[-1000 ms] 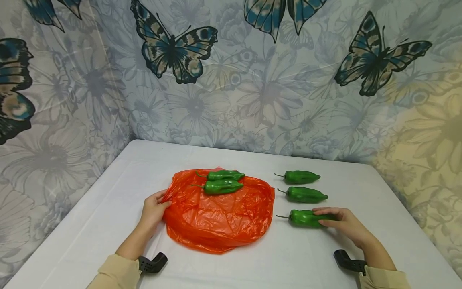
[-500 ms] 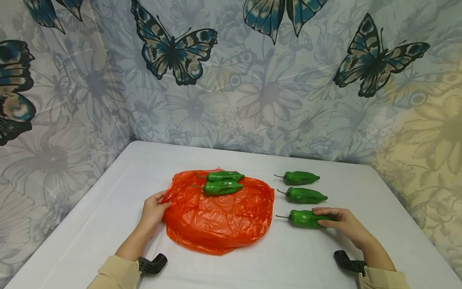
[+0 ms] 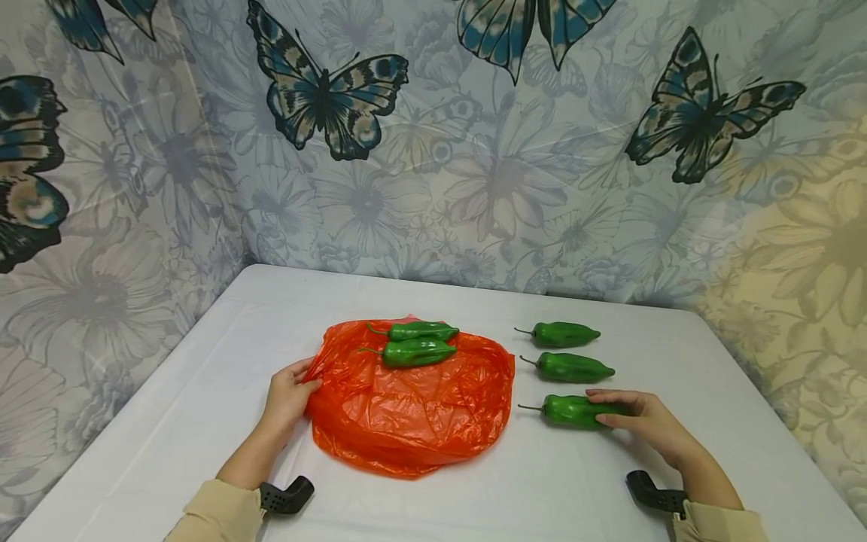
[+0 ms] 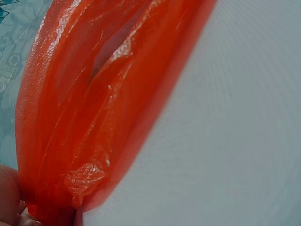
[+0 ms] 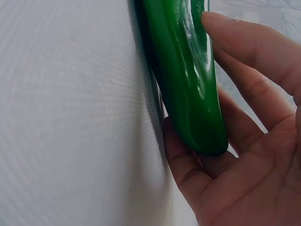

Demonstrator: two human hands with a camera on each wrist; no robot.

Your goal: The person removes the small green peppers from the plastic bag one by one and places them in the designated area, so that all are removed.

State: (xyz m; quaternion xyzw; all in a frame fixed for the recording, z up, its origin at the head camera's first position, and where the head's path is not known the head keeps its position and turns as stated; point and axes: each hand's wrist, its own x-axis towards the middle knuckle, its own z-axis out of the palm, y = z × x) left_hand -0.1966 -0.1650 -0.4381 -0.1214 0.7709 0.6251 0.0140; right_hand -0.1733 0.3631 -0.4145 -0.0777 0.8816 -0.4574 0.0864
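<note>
With thumb and fingers, my left hand (image 3: 287, 395) pinches the left edge of a red plastic bag (image 3: 413, 418). In the left wrist view the bag (image 4: 94, 117) is gathered in folds towards the fingertips, which show only partly at the lower left. Two green peppers lie on the bag's far part: a back pepper (image 3: 423, 330) and a front pepper (image 3: 420, 352). My right hand (image 3: 650, 421) holds the nearest pepper (image 3: 572, 411) of the right column by its tip end. In the right wrist view, fingers and thumb surround that pepper (image 5: 188, 80), which lies on the table.
Two more green peppers lie beyond the right hand, a far one (image 3: 565, 334) and a middle one (image 3: 576, 367), stems pointing left. A white cloth covers the table (image 3: 474, 504). Behind it stands a wall (image 3: 433, 211) with butterfly and flower print.
</note>
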